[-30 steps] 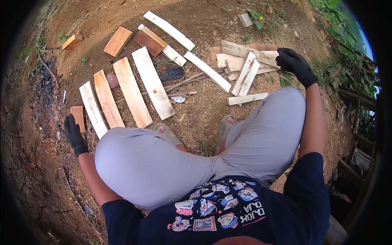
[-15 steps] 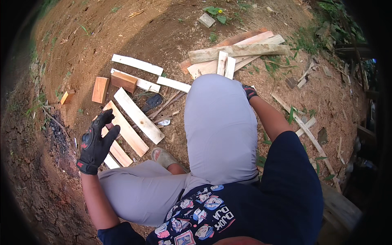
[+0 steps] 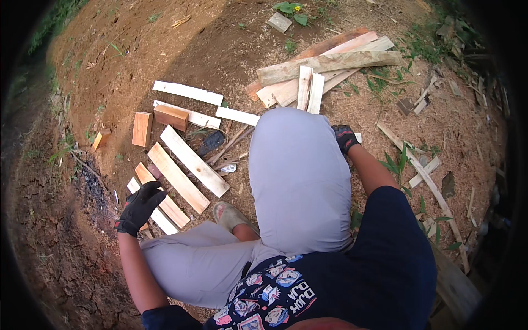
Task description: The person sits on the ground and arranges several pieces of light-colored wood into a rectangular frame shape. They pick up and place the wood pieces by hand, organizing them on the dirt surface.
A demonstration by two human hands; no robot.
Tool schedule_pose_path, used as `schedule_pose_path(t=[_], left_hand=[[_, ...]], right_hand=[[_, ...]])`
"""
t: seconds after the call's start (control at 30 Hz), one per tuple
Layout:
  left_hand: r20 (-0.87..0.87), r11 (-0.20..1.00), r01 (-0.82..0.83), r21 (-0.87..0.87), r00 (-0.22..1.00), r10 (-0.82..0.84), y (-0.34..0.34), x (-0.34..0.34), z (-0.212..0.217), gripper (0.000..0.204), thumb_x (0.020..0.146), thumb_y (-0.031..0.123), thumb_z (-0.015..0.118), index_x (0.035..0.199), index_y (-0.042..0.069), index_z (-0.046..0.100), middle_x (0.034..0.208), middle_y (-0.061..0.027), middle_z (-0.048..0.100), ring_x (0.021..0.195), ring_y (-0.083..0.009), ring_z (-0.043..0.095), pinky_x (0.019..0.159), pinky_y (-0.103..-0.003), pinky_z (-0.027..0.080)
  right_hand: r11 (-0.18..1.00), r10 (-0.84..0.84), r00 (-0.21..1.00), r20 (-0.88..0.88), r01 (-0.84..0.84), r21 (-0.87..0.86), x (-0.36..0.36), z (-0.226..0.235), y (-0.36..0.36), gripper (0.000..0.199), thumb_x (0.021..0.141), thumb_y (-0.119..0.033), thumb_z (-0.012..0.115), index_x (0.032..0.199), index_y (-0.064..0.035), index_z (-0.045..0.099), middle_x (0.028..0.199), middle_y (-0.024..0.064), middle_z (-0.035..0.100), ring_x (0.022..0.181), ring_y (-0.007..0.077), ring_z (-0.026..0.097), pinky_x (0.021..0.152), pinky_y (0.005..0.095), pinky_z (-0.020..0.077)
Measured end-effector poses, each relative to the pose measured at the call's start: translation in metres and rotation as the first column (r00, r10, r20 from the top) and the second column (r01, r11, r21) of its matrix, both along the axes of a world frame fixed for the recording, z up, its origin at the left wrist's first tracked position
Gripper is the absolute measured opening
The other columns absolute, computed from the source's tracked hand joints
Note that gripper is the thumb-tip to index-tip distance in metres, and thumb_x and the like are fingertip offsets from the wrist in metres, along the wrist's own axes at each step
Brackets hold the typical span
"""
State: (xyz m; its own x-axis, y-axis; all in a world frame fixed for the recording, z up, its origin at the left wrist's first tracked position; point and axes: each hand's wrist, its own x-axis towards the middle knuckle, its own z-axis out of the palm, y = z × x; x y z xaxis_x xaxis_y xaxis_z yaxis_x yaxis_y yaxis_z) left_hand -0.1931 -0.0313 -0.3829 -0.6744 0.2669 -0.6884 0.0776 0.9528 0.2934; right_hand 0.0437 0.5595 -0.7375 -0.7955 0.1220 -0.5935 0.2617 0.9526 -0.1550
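Note:
My left hand (image 3: 141, 208), in a black glove, hovers over or touches the lower ends of several thin wooden strips on the ground at left. Its thumb and fingers are apart, with nothing visible between them. Under and beside it lie a pale strip (image 3: 161, 221), a tan strip (image 3: 171, 208) and a wider tan board (image 3: 179, 179). My right hand (image 3: 345, 138), also in a black glove, is beside my raised right knee. The knee hides most of its fingers. A small pale wood end (image 3: 358, 137) shows by its wrist; whether the hand holds it is unclear.
Reddish wooden blocks (image 3: 142, 129) stand at left near pale boards (image 3: 188, 92). A stack of planks (image 3: 330, 66) lies ahead, with two short pieces (image 3: 315, 93) against it. A long thin strip (image 3: 426, 179) crosses the sawdust at right. Dark ash (image 3: 94, 190) marks the left ground.
My left hand has come down closer to the strips. My right hand has drawn back a little beside the knee, showing more of the pale wood end. The view has shifted slightly.

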Motion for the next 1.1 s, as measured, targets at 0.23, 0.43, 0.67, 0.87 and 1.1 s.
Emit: schedule_pose_path(t=[0.23, 0.43, 0.67, 0.87, 1.1], left_hand=[[0.091, 0.984, -0.172, 0.037, 0.982, 0.168, -0.019, -0.001, -0.005, 0.060, 0.100, 0.043, 0.075, 0.143, 0.004, 0.064, 0.128, -0.0153, 0.076, 0.120, -0.0252, 0.072, 0.104, -0.041, 0.054], [0.138, 0.976, -0.206, 0.070, 0.971, 0.195, -0.005, -0.006, -0.004, 0.061, 0.100, 0.043, 0.075, 0.144, 0.003, 0.063, 0.132, -0.0159, 0.074, 0.125, -0.0240, 0.069, 0.108, -0.040, 0.052], [0.138, 0.966, -0.256, 0.025, 0.958, 0.250, -0.011, 0.001, 0.000, 0.064, 0.100, 0.044, 0.075, 0.147, 0.003, 0.061, 0.137, -0.0167, 0.071, 0.127, -0.0250, 0.068, 0.110, -0.040, 0.051], [0.064, 0.984, -0.172, -0.038, 0.983, 0.174, -0.015, 0.011, 0.017, 0.064, 0.100, 0.048, 0.074, 0.146, 0.005, 0.063, 0.129, -0.0176, 0.074, 0.122, -0.0266, 0.071, 0.104, -0.040, 0.054], [0.003, 0.948, 0.253, -0.193, 0.966, -0.257, 0.033, 0.056, 0.022, 0.067, 0.099, 0.053, 0.071, 0.145, 0.005, 0.060, 0.129, -0.0215, 0.073, 0.118, -0.0393, 0.071, 0.100, -0.048, 0.057]], right_hand=[[0.555, -0.750, 0.651, 0.116, 0.716, -0.424, -0.028, 0.039, 0.008, 0.072, 0.086, -0.060, 0.076, 0.125, -0.0005, 0.071, 0.110, 0.0232, 0.077, 0.104, 0.0350, 0.075, 0.092, 0.0450, 0.0568], [0.363, -0.904, 0.416, 0.099, 0.869, -0.337, -0.065, -0.036, 0.007, 0.074, 0.089, -0.063, 0.070, 0.123, 0.0022, 0.076, 0.123, 0.0272, 0.075, 0.118, 0.0386, 0.072, 0.102, 0.0478, 0.0552], [0.607, -0.772, 0.612, 0.172, 0.790, -0.088, -0.098, -0.079, -0.016, 0.068, 0.095, -0.060, 0.059, 0.138, -0.0087, 0.072, 0.148, 0.0187, 0.066, 0.136, 0.0391, 0.063, 0.113, 0.0487, 0.0495], [0.374, -0.903, 0.420, 0.087, 0.870, -0.321, -0.089, -0.078, -0.022, 0.065, 0.079, -0.045, 0.087, 0.132, -0.0089, 0.075, 0.132, 0.0167, 0.076, 0.124, 0.0355, 0.072, 0.106, 0.0465, 0.0550], [0.536, -0.839, 0.543, -0.040, 0.811, -0.236, -0.060, -0.117, 0.035, 0.055, 0.077, -0.043, 0.089, 0.118, -0.0076, 0.080, 0.108, 0.0148, 0.081, 0.097, 0.0285, 0.077, 0.085, 0.0437, 0.0589]])
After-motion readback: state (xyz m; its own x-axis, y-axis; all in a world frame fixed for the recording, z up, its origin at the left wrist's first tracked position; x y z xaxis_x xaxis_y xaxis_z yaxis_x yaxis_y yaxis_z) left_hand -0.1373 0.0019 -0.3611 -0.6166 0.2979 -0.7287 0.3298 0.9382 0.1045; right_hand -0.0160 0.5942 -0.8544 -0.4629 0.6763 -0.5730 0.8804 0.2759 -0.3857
